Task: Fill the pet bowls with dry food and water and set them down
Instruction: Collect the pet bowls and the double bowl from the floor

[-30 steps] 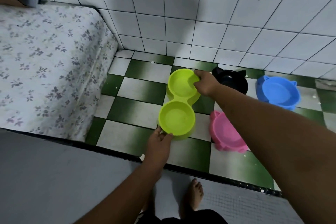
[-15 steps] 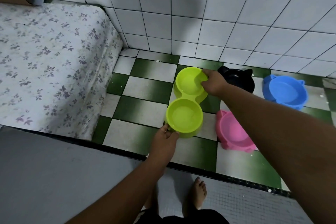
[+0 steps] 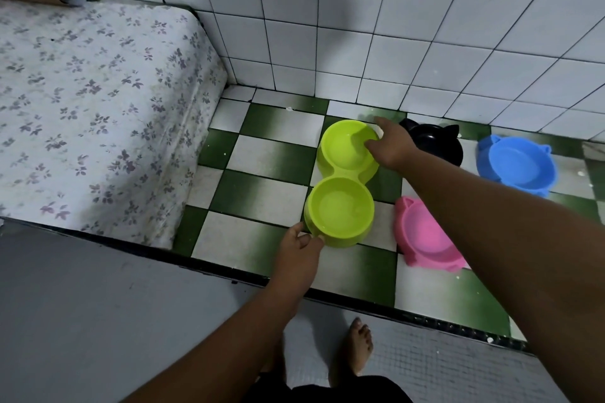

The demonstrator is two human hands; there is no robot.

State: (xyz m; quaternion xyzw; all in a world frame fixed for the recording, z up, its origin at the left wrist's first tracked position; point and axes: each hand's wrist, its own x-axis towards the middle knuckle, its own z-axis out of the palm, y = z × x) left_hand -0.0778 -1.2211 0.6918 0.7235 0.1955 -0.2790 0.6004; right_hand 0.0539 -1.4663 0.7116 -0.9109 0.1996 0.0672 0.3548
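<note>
A lime-green double pet bowl (image 3: pixel 340 206) rests on the green-and-white checkered floor, one cup near, one far. Both cups seem to hold clear water. My left hand (image 3: pixel 299 250) grips the rim of the near cup. My right hand (image 3: pixel 391 145) holds the rim of the far cup, thumb inside it. A pink bowl (image 3: pixel 424 235) lies just right of the near cup, partly under my right forearm. A black bowl (image 3: pixel 435 141) sits behind my right hand. A blue bowl (image 3: pixel 515 165) stands further right.
A mattress with a flowered sheet (image 3: pixel 91 101) fills the left side. A white tiled wall (image 3: pixel 360 26) closes the back. A dark step edge (image 3: pixel 360 299) separates the checkered floor from the grey floor where my bare foot (image 3: pixel 358 345) stands.
The double bowl has stayed in the same spot on the floor with both hands on its rims. The camera has tilted a little.
</note>
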